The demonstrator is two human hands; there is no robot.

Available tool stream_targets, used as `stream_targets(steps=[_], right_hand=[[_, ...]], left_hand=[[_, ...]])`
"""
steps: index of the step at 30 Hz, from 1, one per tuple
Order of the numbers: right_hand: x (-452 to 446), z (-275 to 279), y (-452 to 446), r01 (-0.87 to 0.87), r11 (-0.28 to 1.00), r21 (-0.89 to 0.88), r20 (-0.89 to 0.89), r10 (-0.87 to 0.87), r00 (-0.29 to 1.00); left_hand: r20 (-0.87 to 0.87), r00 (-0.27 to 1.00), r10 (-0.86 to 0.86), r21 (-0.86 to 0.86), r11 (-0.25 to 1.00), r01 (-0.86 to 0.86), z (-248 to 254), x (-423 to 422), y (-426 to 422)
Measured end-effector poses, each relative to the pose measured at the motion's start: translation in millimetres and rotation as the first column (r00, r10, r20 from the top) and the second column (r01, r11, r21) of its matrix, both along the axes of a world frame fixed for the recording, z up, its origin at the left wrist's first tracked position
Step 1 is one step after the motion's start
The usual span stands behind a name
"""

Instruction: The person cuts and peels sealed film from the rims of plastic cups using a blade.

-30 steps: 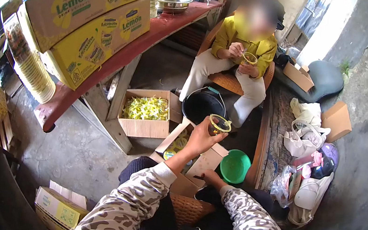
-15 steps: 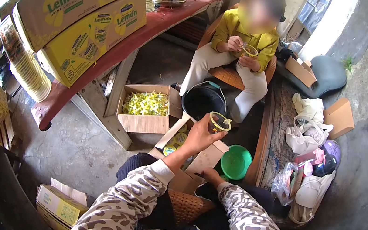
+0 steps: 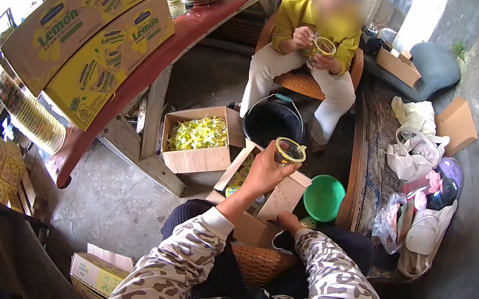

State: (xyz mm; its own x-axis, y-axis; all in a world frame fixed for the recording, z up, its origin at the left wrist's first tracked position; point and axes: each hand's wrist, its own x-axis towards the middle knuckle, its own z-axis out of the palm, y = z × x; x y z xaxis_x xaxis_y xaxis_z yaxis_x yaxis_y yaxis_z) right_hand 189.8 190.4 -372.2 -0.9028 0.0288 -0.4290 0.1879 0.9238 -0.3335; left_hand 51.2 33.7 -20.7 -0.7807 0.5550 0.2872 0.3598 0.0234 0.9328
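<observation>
My left hand [image 3: 265, 174] is closed around a clear plastic cup [image 3: 289, 151] with a yellow rim, held up over an open cardboard box [image 3: 286, 197]. Inside that box, yellow-printed lids [image 3: 235, 179] show in part beneath my forearm. My right hand [image 3: 289, 221] rests low at the box's right side, against or just beside its flap; its fingers are mostly hidden. Facing me, a seated co-worker [image 3: 317, 32] in a yellow shirt holds a similar cup [image 3: 324, 47] in both hands.
A black bucket [image 3: 273, 124] stands beyond the box, a green basin [image 3: 324, 198] to its right. On the left is a carton of yellow-and-white wrappers [image 3: 197, 134]. Lemon drink cartons [image 3: 112, 52] and stacked cups [image 3: 27, 110] line the red table [image 3: 164, 56]. Bags [image 3: 415, 153] lie on the right bench.
The whole view has shifted slightly. My left hand still holds the cup above the box, with the cup's opening tilted a little more toward me. The co-worker's hands stay at their cup.
</observation>
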Motion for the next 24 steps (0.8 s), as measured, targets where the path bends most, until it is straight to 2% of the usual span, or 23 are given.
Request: stream_targets(steps=[2, 4, 8, 10, 11, 16, 19, 21, 23, 24], right_hand=[[0.0, -0.6, -0.6, 0.025, 1.0, 0.014, 0.016, -0.025, 1.0], [1.7, -4.7, 0.2, 0.02, 1.0, -0.005, -0.057, -0.021, 0.998], [1.7, 1.5, -5.2, 0.091, 0.996, 0.0, -0.021, -0.091, 0.996], [3.9, 22.6, -8.9, -0.016, 0.999, 0.04, -0.068, 0.018, 0.997], [3.1, 29.2, -11.7, -0.016, 0.999, 0.04, -0.069, 0.018, 0.997], [-0.9, 29.6, -11.4, 0.065, 0.996, 0.059, -0.195, -0.053, 0.979], [-16.5, 38.2, -11.5, 0.118, 0.988, 0.097, -0.16, -0.102, 0.982], [-33.8, 51.9, -14.3, 0.178, 0.984, -0.007, -0.338, -0.17, 0.926], [-57.1, 97.8, -15.9, 0.251, 0.957, -0.147, -0.276, -0.284, 0.918], [-65.5, 119.9, -14.0, 0.234, 0.934, -0.269, -0.325, -0.316, 0.891]], left_hand=[[0.004, 1.0, -0.003, 0.002, 1.0, 0.003, -1.4, -1.0, 1.2], [-0.017, 1.0, 0.007, -0.019, 1.0, -0.007, -2.3, -2.3, 1.6], [-0.002, 1.0, -0.003, 0.025, 1.0, 0.003, -3.6, -3.5, 2.8], [0.012, 1.0, -0.01, 0.022, 1.0, 0.01, -1.9, -4.0, 2.7], [0.011, 1.0, -0.011, 0.022, 1.0, 0.01, -1.6, -4.3, 2.5], [-0.021, 1.0, 0.005, 0.018, 1.0, -0.005, 5.7, -2.3, 1.3], [-0.037, 0.999, 0.029, -0.003, 1.0, -0.029, 4.5, -4.2, 1.4], [-0.043, 0.999, 0.027, 0.002, 1.0, -0.027, 6.0, -5.9, 1.1], [-0.06, 0.998, 0.036, 0.003, 0.999, -0.036, 8.6, -5.6, 1.2], [-0.065, 0.997, 0.035, 0.007, 0.999, -0.035, 6.6, -5.9, 2.0]])
